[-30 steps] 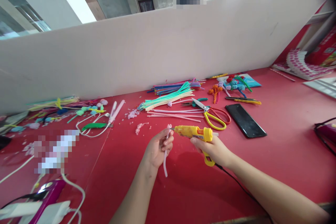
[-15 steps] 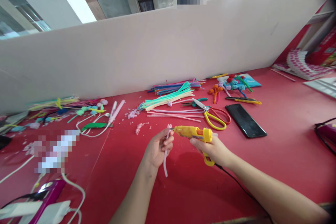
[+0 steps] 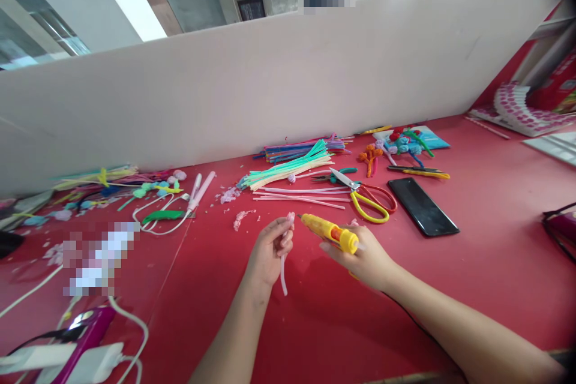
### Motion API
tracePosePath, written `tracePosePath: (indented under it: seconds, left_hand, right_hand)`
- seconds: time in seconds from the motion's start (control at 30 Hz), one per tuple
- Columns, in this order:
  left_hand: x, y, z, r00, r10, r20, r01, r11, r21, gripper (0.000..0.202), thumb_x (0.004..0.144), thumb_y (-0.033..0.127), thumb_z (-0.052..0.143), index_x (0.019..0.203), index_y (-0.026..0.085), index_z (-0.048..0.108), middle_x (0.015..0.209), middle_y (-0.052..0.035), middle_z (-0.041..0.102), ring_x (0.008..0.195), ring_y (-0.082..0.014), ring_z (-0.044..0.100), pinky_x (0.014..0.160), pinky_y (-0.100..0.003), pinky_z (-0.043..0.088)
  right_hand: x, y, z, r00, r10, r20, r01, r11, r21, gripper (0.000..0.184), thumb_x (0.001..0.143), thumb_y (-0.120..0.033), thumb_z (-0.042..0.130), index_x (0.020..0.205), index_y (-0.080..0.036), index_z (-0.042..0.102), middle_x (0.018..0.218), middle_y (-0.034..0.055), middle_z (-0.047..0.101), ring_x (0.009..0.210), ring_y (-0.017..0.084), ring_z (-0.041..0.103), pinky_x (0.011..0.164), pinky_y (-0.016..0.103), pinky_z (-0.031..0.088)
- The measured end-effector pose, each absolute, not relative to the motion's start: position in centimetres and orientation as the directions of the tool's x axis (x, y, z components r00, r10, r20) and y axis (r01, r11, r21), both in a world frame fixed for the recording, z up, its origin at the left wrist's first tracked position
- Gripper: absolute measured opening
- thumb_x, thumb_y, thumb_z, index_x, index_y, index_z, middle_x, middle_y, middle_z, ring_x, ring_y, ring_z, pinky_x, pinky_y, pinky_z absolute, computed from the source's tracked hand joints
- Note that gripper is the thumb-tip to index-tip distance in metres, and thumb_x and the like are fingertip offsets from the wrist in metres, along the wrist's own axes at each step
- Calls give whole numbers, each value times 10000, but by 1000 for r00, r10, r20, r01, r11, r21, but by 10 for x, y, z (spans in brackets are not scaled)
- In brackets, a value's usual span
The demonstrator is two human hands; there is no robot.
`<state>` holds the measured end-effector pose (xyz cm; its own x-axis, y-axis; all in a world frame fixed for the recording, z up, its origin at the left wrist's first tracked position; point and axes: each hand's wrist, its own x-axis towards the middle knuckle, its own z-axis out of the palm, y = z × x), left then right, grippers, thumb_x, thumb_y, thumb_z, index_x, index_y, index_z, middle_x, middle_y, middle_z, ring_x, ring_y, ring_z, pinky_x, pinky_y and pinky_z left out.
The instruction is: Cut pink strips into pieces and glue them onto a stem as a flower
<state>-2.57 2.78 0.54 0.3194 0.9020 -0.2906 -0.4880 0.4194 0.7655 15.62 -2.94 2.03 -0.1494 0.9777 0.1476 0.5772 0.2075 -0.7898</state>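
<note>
Between the fingertips of my left hand [image 3: 271,250] is a pale pink pipe cleaner [image 3: 283,276], its plain end hanging below the hand and a small curled pink tip showing above the fingers. My right hand [image 3: 366,258] is wrapped round a yellow hot glue gun [image 3: 328,231]. The gun's nozzle points at the pink tip, with a small gap between them. Its handle is mostly hidden by my palm, and a black cord trails off under my forearm. A bit of pink fluff [image 3: 355,222] shows just beyond my right hand.
Behind my hands lie scissors [image 3: 369,208], teal-handled pliers [image 3: 337,175], loose pink pipe cleaners [image 3: 301,198] and bundled ones [image 3: 292,169]. A black phone [image 3: 423,207] is to the right. At left are a green cutter [image 3: 164,216], white cables [image 3: 144,336] and a pink iron [image 3: 201,191]. A white partition [image 3: 252,90] closes the back.
The glue gun has drawn back from the pink tip and turned in my right hand, its nozzle now apart from the pipe cleaner. My left hand has barely shifted.
</note>
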Motion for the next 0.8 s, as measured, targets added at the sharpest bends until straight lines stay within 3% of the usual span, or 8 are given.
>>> tracePosePath:
  seconds: [0.13,0.23,0.37,0.53,0.6,0.67,0.73,0.8]
  left_hand:
    - [-27,28,5,295,908,-296,-487,410,771,97,687,179,631,728,106,583,662,16,507,414,16,317,331,-126,191]
    - [-29,29,8,246,930,-274,-489,363,793,89,689,178,629,711,107,581,689,11,511,420,16,316,325,-124,178]
    - [-28,28,10,310,913,-266,-485,393,782,72,721,177,598,725,106,587,682,16,486,410,21,283,329,-124,173]
    - [-23,23,8,387,885,-259,-455,428,781,60,716,140,596,761,103,609,677,9,475,427,14,287,333,-120,160]
    - [-22,22,7,405,877,-259,-445,437,782,59,711,141,599,755,103,612,648,14,463,420,11,273,330,-123,152]
    - [-21,23,6,408,874,-264,-443,442,780,58,706,148,604,746,107,611,627,17,456,413,9,264,330,-126,148]
    - [-21,23,4,409,871,-272,-442,450,776,59,698,156,612,736,111,608,614,18,454,412,7,267,331,-126,146]
    - [-22,24,3,415,866,-279,-440,459,772,63,690,164,621,727,115,605,588,23,445,409,5,267,334,-127,145]
  right_hand:
    - [157,-27,18,-203,958,202,659,286,-696,295,799,-417,438,635,-172,449,652,-3,478,535,87,417,511,223,282]
    - [153,-26,5,-307,938,158,746,340,-573,212,748,-380,505,723,-169,497,725,17,513,586,109,450,541,234,301]
    - [144,-27,-15,-384,920,81,845,385,-371,328,603,-402,629,793,-149,542,818,62,530,743,186,479,704,309,337]
    - [149,-23,-8,-457,888,60,813,444,-376,432,622,-470,623,936,-181,554,896,55,536,861,202,474,786,323,325]
    - [163,-16,1,-397,916,61,849,392,-354,323,703,-419,571,927,-187,569,883,52,551,837,177,497,736,278,339]
    - [182,-7,9,-246,969,34,936,247,-253,145,782,-250,477,800,-165,592,820,62,569,787,157,516,688,249,341]
    - [202,1,12,-150,988,40,967,155,-200,201,806,-159,390,795,-131,589,847,109,576,823,185,518,693,272,341]
    - [218,5,9,-123,992,14,979,123,-164,184,767,-112,413,758,-139,595,845,110,593,829,193,530,693,277,348]
